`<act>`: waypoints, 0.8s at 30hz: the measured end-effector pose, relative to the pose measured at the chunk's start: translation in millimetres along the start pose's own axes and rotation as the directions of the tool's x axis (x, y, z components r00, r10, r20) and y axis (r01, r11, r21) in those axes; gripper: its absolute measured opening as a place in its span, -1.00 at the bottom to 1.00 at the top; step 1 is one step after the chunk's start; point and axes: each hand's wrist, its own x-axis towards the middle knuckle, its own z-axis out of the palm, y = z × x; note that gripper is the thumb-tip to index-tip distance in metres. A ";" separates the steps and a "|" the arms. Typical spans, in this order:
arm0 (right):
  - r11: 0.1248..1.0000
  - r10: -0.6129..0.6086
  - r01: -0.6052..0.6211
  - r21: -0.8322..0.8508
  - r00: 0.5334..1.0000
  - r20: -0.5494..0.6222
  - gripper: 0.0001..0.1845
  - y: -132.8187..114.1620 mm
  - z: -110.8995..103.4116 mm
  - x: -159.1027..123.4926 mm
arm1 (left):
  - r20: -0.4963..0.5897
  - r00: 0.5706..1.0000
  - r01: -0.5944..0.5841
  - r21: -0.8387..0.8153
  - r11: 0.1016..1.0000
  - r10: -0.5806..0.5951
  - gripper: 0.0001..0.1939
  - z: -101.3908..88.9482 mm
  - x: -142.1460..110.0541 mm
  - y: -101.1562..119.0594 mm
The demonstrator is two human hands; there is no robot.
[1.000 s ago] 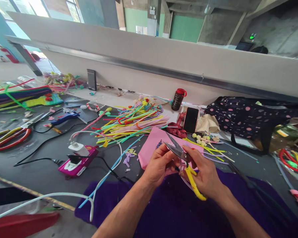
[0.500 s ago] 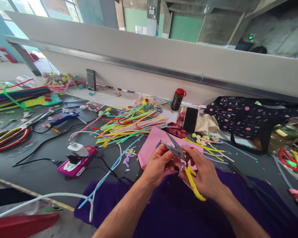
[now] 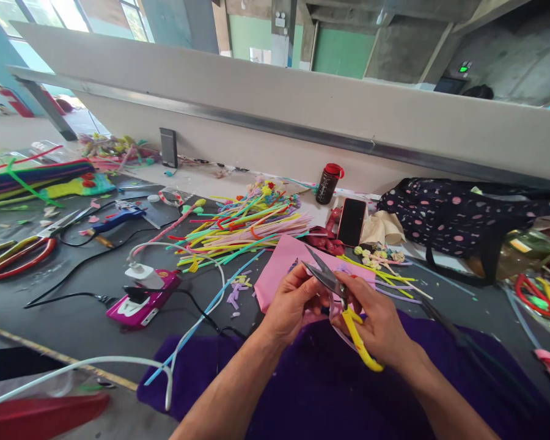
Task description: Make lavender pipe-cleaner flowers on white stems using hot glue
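My right hand (image 3: 374,313) holds scissors (image 3: 358,342) with yellow handles. Their blades point up and left, slightly apart, just above the fingertips of my left hand (image 3: 289,305). That left hand is closed in a pinch on a thin pale purple strip (image 3: 332,304), which bends between the two hands and hangs below the right fingers. The pinched end is mostly hidden by the fingers. Beneath both hands lies a pink sheet (image 3: 275,269), and a dark purple cloth (image 3: 302,391) spreads below my forearms.
A pile of coloured fuzzy stems (image 3: 247,232) lies ahead, with purple cut bits (image 3: 233,296) nearby. To the left are a magenta power strip (image 3: 142,302), cables and red-handled scissors (image 3: 22,260). A phone (image 3: 351,221), a bottle (image 3: 327,183) and a patterned bag (image 3: 458,220) stand behind.
The scissors have turned slightly, with their handles a little lower and further right. The pale purple strip has shifted slightly between my hands.
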 end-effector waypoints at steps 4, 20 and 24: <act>1.000 0.004 -0.004 -0.004 1.000 0.000 -0.41 1.4 0.6 0.1 | -0.009 1.000 -0.009 0.000 1.000 0.009 -0.74 -1.1 0.4 -0.4; 0.996 -0.017 0.010 -0.085 0.997 -0.081 -0.41 8.6 4.0 -1.4 | -0.035 0.999 -0.005 0.032 0.999 0.007 -0.76 -3.4 1.6 0.9; 0.994 -0.016 0.006 -0.112 0.996 -0.090 -0.41 10.3 4.4 -1.2 | -0.047 0.999 -0.010 0.034 0.999 0.012 -0.78 -3.4 2.1 2.1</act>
